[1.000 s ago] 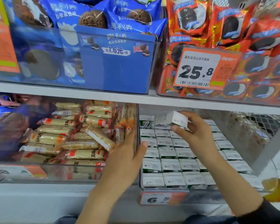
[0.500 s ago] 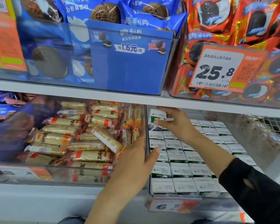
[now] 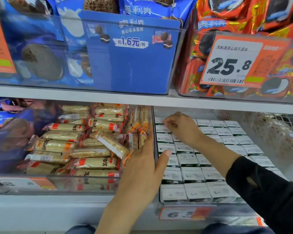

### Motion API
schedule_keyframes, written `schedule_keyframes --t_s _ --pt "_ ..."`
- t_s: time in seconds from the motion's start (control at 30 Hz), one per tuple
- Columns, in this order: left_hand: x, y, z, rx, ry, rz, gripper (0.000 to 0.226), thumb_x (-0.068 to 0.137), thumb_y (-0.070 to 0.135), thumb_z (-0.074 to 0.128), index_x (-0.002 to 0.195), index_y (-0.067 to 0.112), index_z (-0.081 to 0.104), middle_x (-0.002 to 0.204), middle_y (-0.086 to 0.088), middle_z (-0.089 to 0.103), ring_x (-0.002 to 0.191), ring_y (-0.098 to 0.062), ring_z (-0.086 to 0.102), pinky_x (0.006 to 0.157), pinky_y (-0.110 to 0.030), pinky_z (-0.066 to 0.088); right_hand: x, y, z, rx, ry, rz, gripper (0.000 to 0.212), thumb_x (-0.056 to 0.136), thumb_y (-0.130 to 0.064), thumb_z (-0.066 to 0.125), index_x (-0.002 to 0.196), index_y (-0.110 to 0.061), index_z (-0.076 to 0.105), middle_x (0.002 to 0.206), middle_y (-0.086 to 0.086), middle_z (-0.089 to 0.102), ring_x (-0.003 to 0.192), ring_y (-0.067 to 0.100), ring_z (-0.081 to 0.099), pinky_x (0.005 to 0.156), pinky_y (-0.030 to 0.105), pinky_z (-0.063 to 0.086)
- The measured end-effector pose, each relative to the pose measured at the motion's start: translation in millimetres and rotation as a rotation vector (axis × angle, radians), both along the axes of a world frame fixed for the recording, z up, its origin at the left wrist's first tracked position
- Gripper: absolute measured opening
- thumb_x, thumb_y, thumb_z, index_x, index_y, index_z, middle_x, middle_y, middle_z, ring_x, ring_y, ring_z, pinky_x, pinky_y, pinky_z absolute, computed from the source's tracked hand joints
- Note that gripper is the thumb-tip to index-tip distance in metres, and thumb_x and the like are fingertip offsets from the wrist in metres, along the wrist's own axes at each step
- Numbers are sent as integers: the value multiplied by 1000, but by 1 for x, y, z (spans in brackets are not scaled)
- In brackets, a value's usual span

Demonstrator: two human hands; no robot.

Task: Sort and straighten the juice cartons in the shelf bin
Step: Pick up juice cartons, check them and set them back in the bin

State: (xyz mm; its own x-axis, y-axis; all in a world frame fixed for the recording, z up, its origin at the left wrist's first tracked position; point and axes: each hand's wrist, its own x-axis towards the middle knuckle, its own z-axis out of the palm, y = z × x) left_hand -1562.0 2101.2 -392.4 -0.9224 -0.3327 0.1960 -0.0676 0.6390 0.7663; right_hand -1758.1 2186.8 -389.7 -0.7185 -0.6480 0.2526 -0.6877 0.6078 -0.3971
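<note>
Several small white and green juice cartons (image 3: 192, 174) stand in tidy rows in a clear shelf bin (image 3: 276, 159) on the lower shelf. My right hand (image 3: 181, 127) reaches into the bin's back left corner, fingers curled down on the cartons there; what lies under them is hidden. My left hand (image 3: 145, 169) rests open on the clear divider wall (image 3: 153, 125) at the bin's left side, thumb over the cartons, fingers on the snack side.
A bin of orange-labelled snack bars (image 3: 90, 142) sits to the left. The shelf above (image 3: 74, 95) holds blue and red biscuit packs, with a 25.8 price tag (image 3: 235, 63) hanging low. A 6.5 price label (image 3: 183, 214) sits on the front edge.
My right hand carried a carton from above the rows to the back left corner and lowered onto the rows there. The carton no longer shows. My left hand stayed on the divider.
</note>
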Motion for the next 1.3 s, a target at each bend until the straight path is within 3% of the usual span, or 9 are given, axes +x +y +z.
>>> schedule_keyframes --t_s 0.13,0.3,0.47,0.6,0.83,1.03,1.17,1.23,1.3 --pt "0 2 3 0 3 10 67 90 63 29 149 36 15 85 13 48 94 -11 59 78 -20 40 -13 -14 7 109 -32 -7 30 95 -17 55 124 -14 62 126 10 58 112 24 57 86 17 36" --pt "0 2 2 -27 31 29 65 92 60 29 150 35 14 116 15 55 102 -9 56 75 -17 35 -29 -26 19 278 -117 20 39 92 -30 61 128 -16 58 134 1 56 122 17 50 93 17 32" --pt "-2 4 2 -75 55 52 62 94 56 29 150 33 15 124 10 56 107 -10 54 73 -15 33 -33 -38 25 457 -76 24 45 91 -35 61 129 -12 55 133 6 55 121 24 50 100 30 40" --pt "0 6 3 -94 74 57 62 94 57 27 149 32 15 106 8 58 96 -10 57 68 -19 36 -30 -36 14 437 -17 20 46 96 -37 52 135 -13 50 135 12 50 125 28 44 103 35 38" --pt "-2 7 4 -110 89 67 61 96 55 28 150 31 12 127 7 56 102 -10 57 72 -19 37 -19 -29 -1 367 157 -6 40 101 -30 39 133 -7 45 132 17 47 122 31 43 100 38 37" --pt "-2 8 7 -132 117 79 55 98 48 32 147 28 21 114 4 61 91 -14 60 73 -24 45 -11 -25 4 208 255 -37 40 101 -28 38 133 -6 45 126 21 55 115 35 50 94 37 39" --pt "-2 6 8 -147 92 67 57 98 47 33 149 27 18 115 0 61 95 -18 60 78 -30 48 -2 -11 15 -44 311 -31 32 101 -24 39 114 -5 60 98 17 65 91 34 58 73 35 43" --pt "-2 5 10 -166 60 68 59 98 48 33 150 25 16 109 -4 62 95 -21 60 79 -32 48 6 1 17 -227 223 -61 23 100 -21 44 95 -6 61 76 12 60 74 33 56 61 35 38" --pt "-1 5 10 -173 27 69 61 97 50 32 150 25 16 106 -5 63 95 -21 61 79 -31 48 14 14 18 -410 16 -142 18 99 -20 48 91 -8 59 77 16 61 75 36 58 64 44 44"
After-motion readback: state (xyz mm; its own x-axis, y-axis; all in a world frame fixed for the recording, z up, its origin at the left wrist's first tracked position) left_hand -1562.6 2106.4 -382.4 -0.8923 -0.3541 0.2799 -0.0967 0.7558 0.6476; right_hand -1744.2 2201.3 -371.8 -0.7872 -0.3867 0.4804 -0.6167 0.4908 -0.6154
